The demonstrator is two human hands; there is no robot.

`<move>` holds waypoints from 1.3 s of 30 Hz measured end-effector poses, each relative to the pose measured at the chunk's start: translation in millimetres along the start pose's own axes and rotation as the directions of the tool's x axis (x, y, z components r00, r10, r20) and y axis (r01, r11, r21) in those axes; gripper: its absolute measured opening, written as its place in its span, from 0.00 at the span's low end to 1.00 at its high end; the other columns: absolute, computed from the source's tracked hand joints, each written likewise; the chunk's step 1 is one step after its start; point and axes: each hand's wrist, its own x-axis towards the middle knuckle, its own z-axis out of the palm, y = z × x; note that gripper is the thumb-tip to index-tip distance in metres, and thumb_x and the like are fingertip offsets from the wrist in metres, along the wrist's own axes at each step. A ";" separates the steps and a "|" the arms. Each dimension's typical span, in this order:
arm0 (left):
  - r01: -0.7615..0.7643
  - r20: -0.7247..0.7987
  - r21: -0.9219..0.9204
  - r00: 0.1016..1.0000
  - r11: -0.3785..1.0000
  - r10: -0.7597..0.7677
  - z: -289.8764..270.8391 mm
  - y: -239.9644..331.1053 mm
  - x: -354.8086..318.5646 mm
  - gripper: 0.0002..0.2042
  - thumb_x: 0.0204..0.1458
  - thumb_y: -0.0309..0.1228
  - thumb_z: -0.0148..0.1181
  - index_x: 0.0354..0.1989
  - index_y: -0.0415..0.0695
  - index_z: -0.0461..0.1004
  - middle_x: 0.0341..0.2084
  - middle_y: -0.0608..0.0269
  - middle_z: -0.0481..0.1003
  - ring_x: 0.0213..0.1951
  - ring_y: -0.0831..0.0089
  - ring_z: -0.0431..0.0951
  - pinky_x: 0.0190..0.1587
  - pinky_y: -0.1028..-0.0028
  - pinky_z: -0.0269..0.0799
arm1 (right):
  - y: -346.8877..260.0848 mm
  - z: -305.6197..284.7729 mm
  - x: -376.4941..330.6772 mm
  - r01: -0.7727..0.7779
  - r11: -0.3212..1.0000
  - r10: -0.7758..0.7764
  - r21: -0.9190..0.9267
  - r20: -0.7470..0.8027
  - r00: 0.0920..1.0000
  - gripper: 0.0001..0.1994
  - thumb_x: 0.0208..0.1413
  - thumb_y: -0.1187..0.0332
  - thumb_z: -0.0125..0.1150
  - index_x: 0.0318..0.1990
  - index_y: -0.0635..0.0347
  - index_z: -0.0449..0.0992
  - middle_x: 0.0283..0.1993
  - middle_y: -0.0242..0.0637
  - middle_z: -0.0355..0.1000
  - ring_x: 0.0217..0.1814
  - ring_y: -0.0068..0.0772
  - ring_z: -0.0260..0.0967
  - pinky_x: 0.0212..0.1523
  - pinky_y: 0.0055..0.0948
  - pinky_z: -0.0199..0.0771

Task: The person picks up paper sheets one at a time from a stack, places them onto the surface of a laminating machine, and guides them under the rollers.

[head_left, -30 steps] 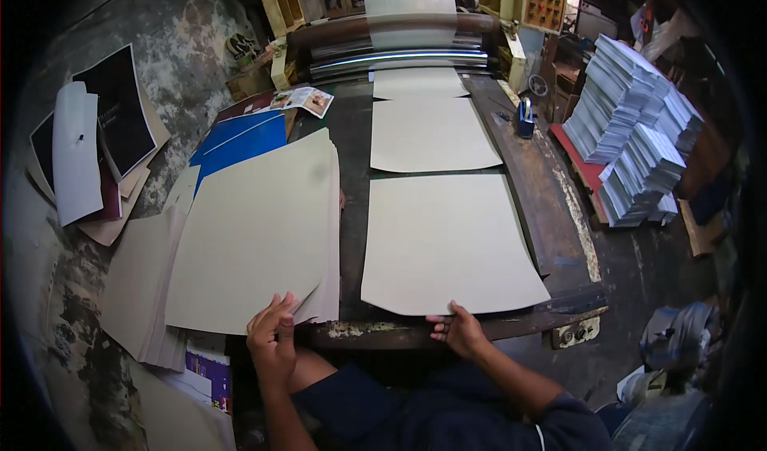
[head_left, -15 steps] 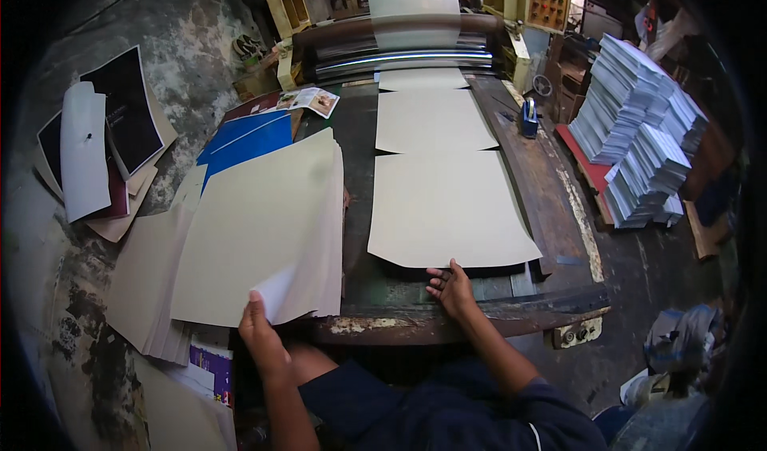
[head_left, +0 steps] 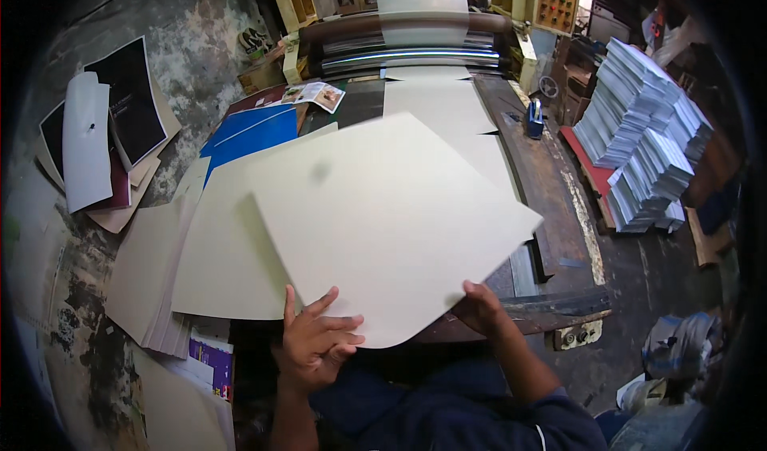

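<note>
A worker at a print-finishing bench held a large cream sheet of card clear of the surface, tilted and turned corner-on, midway between the machine's outfeed table and the stack of cream sheets at the left. The left hand was spread against the sheet's lower edge, its fingers splayed wide and pressed flat to the card rather than curled round it; whether the thumb gripped from beneath could not be told. The right hand pinched the near right edge, fingers mostly hidden under the card. With so light a hold on so broad a sheet, the card looked liable to sag, buckle or slip, creasing a corner against the table's worn edge. It also seemed likely to land askew on the stack, whose sheets already lay fanned and uneven. More cream sheets lay on the table below the rollers, and a slow clearance appeared apt to let them overlap. Blue sheets, dark printed covers and a white sheet crowded the stained floor at the left, while bundles of printed paper stood piled at the right.
</note>
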 end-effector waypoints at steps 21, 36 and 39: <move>0.325 -0.255 0.187 0.927 0.927 -0.274 -1.2 -39.9 -9.0 0.14 0.51 0.35 0.66 0.45 0.44 0.80 0.44 0.60 0.80 0.53 0.58 0.77 0.55 0.63 0.66 | 98.8 -34.9 -127.1 -0.519 0.830 0.550 0.203 -0.150 0.822 0.24 0.68 0.51 0.44 0.58 0.64 0.61 0.52 0.55 0.71 0.42 0.35 0.71 0.49 0.40 0.73; 0.401 -0.267 0.094 0.892 0.911 -0.365 -14.0 -26.9 -13.6 0.14 0.55 0.39 0.63 0.42 0.42 0.81 0.39 0.57 0.81 0.47 0.59 0.80 0.51 0.65 0.69 | 88.0 -52.1 -38.3 -0.272 0.936 0.331 0.223 -0.298 0.896 0.27 0.66 0.47 0.42 0.55 0.66 0.62 0.46 0.51 0.73 0.38 0.34 0.69 0.47 0.38 0.72; 0.342 -0.220 0.064 0.921 0.937 -0.321 -19.4 -29.0 -14.9 0.15 0.57 0.40 0.60 0.42 0.41 0.81 0.39 0.58 0.81 0.46 0.62 0.80 0.50 0.66 0.69 | 90.6 -55.3 -20.6 -0.195 0.966 0.242 0.170 -0.332 0.912 0.26 0.64 0.46 0.44 0.51 0.65 0.64 0.46 0.49 0.73 0.37 0.32 0.70 0.46 0.38 0.72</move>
